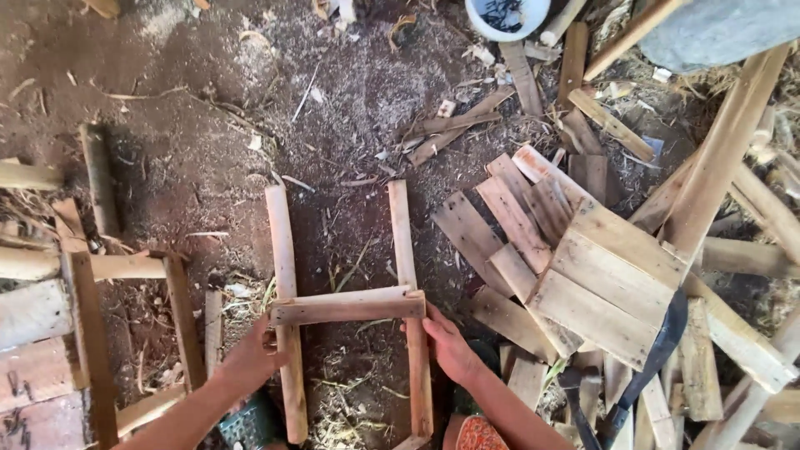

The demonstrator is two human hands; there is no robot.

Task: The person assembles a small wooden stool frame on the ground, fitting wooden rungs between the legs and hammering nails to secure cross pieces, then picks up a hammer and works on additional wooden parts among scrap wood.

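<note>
Both hands [250, 360] [450, 346] on wooden frame [346, 307].

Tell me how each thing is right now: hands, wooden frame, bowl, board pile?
Left hand: gripping the left rail.
Right hand: pressed against the right rail.
Frame: flat on the dirt, crossbar across both rails.
Bowl: upright, something dark inside.
Board pile: loose, overlapping.

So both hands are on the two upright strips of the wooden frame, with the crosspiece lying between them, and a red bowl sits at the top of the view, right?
Not quite: in the head view the bowl is white, not red. The left hand and right hand do hold the frame's strips, crosspiece between them.
</note>
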